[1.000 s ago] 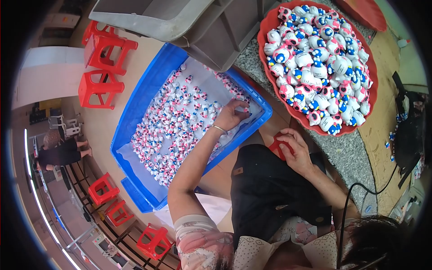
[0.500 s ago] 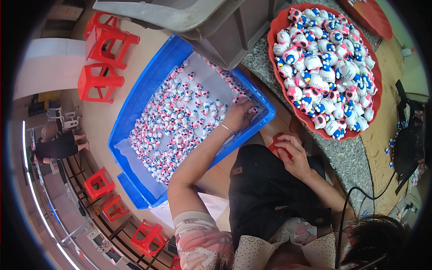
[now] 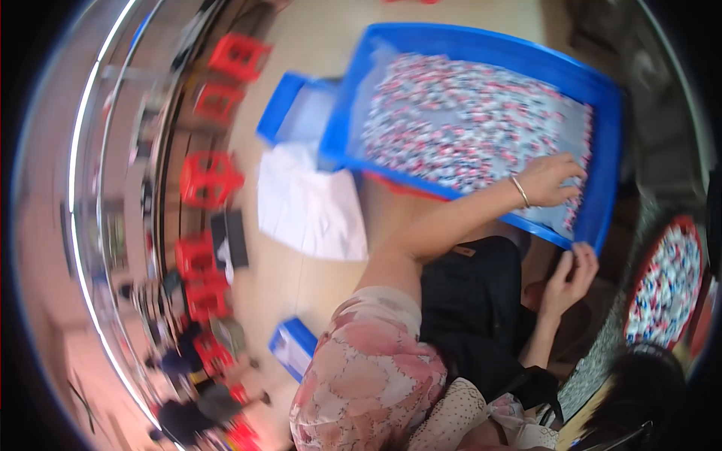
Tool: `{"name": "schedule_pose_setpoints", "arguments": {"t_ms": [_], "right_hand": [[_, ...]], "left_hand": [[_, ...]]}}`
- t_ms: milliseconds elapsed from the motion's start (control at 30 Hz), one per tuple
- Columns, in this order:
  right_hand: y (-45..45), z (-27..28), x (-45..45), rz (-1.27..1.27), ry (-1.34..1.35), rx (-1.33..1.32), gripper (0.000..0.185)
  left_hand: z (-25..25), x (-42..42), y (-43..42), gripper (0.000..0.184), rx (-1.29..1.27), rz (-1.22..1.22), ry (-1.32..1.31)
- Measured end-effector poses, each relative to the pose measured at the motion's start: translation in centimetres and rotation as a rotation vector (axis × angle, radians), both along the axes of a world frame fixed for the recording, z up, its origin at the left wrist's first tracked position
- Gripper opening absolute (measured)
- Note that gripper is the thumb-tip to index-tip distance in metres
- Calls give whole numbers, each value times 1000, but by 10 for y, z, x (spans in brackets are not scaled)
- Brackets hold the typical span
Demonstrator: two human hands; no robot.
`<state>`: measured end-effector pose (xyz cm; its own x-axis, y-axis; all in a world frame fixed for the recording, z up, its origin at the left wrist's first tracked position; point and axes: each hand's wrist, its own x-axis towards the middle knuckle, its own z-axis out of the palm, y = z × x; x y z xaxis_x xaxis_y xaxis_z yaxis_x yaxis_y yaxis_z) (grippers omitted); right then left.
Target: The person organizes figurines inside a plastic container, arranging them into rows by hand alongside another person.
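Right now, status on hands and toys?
Left hand inside blue tub, grip unclear. Right hand by tub's corner. Toys spread, blurred. Nothing visibly blocking.

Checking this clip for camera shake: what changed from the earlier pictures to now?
The view swung, putting the blue tray farther right and the red dish lower, near the right edge. The right hand moved from beside a red item to the tray's near-right corner; contact is unclear. The left hand stays inside the tray, by the figurines, now blurred.
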<state>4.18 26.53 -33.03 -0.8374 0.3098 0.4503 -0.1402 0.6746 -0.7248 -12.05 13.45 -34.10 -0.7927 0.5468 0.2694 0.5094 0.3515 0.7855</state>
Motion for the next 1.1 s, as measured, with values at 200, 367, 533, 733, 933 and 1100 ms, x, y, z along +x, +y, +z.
{"name": "schedule_pose_setpoints", "arguments": {"t_ms": [200, 367, 533, 733, 933, 1100], "right_hand": [[27, -30, -97, 136, 8, 304, 35], [62, -77, -117, 191, -169, 468, 41], [64, -78, -119, 175, -172, 558, 34], [68, -74, -119, 228, -208, 465, 28], [74, -88, -134, 255, -238, 463, 27], [50, -65, -112, 247, -246, 429, 24]], "left_hand": [[-32, 107, -95, 28, -204, 643, 279], [-57, 118, -97, 54, -285, 549, 287], [-66, 101, -100, 73, -388, 348, 130], [-55, 96, -109, 78, -398, 216, 35], [-56, 95, -123, 83, -403, 184, 66], [-37, 112, -135, 61, -222, 233, 112]]}}
